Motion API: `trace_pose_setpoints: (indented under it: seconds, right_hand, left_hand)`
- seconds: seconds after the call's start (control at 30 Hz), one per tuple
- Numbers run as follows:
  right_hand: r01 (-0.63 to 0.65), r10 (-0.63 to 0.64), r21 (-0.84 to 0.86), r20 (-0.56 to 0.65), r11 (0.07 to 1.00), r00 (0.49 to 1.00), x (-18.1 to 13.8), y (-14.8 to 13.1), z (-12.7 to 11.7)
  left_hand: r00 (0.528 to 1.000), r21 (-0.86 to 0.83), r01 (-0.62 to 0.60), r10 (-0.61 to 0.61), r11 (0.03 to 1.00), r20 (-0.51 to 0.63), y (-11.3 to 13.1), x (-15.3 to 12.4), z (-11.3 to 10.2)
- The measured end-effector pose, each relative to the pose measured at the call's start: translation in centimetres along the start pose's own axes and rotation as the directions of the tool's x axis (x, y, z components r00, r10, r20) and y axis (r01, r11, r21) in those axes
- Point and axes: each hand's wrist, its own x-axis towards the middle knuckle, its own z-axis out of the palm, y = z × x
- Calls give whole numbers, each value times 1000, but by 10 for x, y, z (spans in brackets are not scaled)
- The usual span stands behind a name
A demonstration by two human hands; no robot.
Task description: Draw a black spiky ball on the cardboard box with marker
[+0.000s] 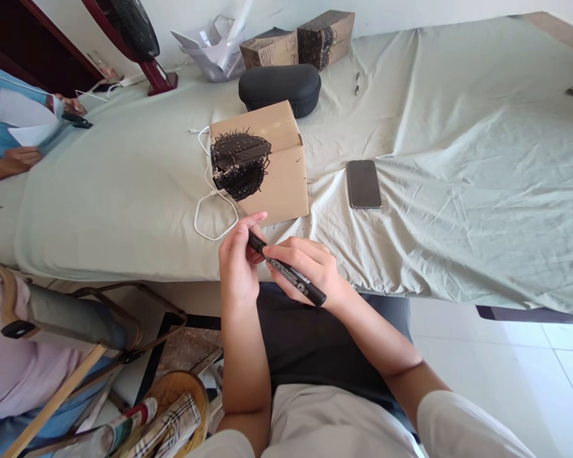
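Note:
A black marker (293, 278) with white print along its barrel slants between my two hands above the table's front edge. My right hand (310, 264) grips the barrel. Pinched in my left hand (242, 254) is the black marker cap (256, 242) at the upper end; I cannot tell whether cap and barrel are fully joined. Just beyond my fingers, a brown cardboard box (282, 178) carries a large black scribbled patch (241, 162) on its left side. A white cord (198, 219) loops out beside the box.
On the cloth-covered table (124, 210) lie a dark phone (364, 184), a black zip case (280, 89), a small pen (357, 84), more scribbled boxes (327, 38) and a plastic basket (214, 54). Another person (9, 121) holds papers at left. A folding chair (76, 312) and wooden stool (198, 394) stand below.

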Motion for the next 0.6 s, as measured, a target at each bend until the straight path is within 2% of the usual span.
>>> trace_pose_setpoints:
  seconds: [0.1,0.23,0.33,0.4,0.43,0.53,0.6]
  right_hand:
    - [-10,11,28,-33,1000,999,-2,1,3]
    - [-39,48,86,-103,996,994,-5,3,9]
    - [-145,176,190,-161,971,971,-6,12,11]
    - [-258,327,365,-139,895,935,-6,22,7]
    - [-320,408,466,-99,825,908,-6,28,3]
    - [-439,569,660,21,610,822,-8,46,-18]
    - [-447,626,680,-22,581,780,-10,56,-37]
  left_hand:
    - [999,53,-37,36,998,26,2,-1,1]
    - [997,68,-82,82,994,2,0,-3,4]
    - [998,12,-55,55,998,5,-7,-3,7]
    - [998,-60,8,-5,998,56,-13,-4,10]
    - [993,-88,59,-50,994,109,-16,-5,12]
    - [937,-109,221,-180,969,299,-22,-7,15]
    - [918,-126,248,-192,960,346,-22,-6,14]
